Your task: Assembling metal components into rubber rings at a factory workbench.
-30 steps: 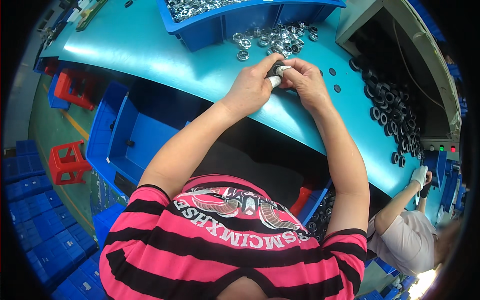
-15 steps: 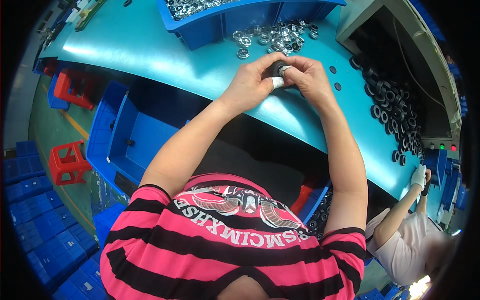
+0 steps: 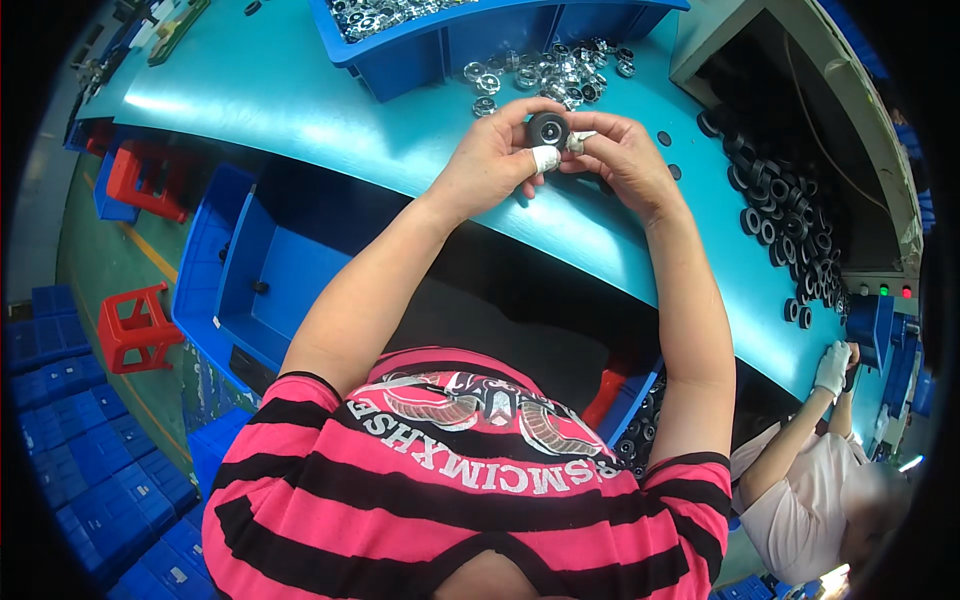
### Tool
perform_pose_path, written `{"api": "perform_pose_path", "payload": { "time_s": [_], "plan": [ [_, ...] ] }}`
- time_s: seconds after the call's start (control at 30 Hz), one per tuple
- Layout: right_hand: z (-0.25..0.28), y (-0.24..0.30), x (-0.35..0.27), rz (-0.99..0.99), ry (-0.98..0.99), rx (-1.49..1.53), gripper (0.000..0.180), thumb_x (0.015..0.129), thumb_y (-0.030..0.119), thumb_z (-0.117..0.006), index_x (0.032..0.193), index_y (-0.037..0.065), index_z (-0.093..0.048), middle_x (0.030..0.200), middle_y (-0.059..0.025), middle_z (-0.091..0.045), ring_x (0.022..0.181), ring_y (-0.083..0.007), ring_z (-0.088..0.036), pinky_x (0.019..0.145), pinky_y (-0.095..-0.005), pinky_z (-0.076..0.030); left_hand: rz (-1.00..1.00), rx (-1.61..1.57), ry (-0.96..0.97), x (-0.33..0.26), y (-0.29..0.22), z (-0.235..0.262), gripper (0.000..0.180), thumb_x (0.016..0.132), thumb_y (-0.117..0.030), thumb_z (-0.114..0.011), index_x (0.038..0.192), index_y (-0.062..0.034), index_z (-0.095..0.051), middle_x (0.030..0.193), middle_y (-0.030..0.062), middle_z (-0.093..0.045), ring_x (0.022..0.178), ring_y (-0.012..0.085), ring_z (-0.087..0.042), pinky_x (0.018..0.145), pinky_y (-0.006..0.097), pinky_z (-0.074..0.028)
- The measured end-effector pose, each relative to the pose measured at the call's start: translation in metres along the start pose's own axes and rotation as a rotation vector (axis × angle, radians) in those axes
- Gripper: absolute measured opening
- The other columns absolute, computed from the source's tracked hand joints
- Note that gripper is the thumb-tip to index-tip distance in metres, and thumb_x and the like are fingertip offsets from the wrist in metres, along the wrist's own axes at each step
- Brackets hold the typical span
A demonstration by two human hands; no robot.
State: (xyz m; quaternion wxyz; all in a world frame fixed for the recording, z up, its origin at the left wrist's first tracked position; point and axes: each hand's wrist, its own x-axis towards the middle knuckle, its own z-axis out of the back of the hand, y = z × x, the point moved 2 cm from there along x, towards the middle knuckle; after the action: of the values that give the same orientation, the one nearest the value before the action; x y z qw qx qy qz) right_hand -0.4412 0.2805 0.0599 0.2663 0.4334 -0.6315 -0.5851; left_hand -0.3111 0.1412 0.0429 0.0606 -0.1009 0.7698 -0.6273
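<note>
A small black wheel (image 3: 547, 131) with a silvery hub is held up over the teal tabletop, its round face toward me. My left hand (image 3: 485, 160) is closed on it, index finger over the top and white-taped thumb below. At the wheel's right edge, my right hand (image 3: 632, 162) is also closed, fingertips pinching against the rim. White tape wraps its thumb too. Just beyond my fingers lies a loose heap of shiny silver wheel hubs (image 3: 560, 72). Black ring-shaped tyres (image 3: 785, 215) are piled to the right.
A blue bin (image 3: 415, 62) full of hubs stands at the far edge of the teal table (image 3: 330, 120). Small black discs (image 3: 664, 138) lie right of my hands. A co-worker's gloved hand (image 3: 832, 368) is at the lower right. Blue crates (image 3: 270, 270) and a red stool (image 3: 138, 328) are left.
The wheel has turned its face toward me and come more into view. My left hand has shifted slightly left, and my right-hand fingers have moved to its right edge.
</note>
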Motion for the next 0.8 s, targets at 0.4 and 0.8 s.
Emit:
{"api": "perform_pose_path", "payload": {
  "time_s": [0.4,0.8],
  "plan": [
    [0.005,-0.008,0.001,0.079,-0.071,-0.198,0.031,0.088,0.009,-0.067,0.116,-0.004,-0.07,0.098,-0.0111,-0.072,0.087,-0.0168,-0.072,0.082,-0.0278,-0.058,-0.043,0.189,-0.017,-0.004,-0.001,-0.009,0.046,0.091,0.002,-0.063,0.135,-0.0098,-0.053,0.093,0.0054,-0.067,0.072,0.0098,-0.062,0.056,0.024,-0.053],
    [0.007,0.003,-0.003,0.002,0.013,-0.025,0.039,0.092,0.013,-0.063,0.125,-0.007,-0.064,0.105,-0.0157,-0.072,0.088,-0.0182,-0.072,0.083,-0.0273,-0.06,0.013,-0.09,0.001,0.0,-0.007,0.0,0.047,0.091,-0.002,-0.069,0.134,-0.0023,-0.051,0.099,0.0103,-0.07,0.072,0.013,-0.064,0.059,0.027,-0.057]
  ]
}}
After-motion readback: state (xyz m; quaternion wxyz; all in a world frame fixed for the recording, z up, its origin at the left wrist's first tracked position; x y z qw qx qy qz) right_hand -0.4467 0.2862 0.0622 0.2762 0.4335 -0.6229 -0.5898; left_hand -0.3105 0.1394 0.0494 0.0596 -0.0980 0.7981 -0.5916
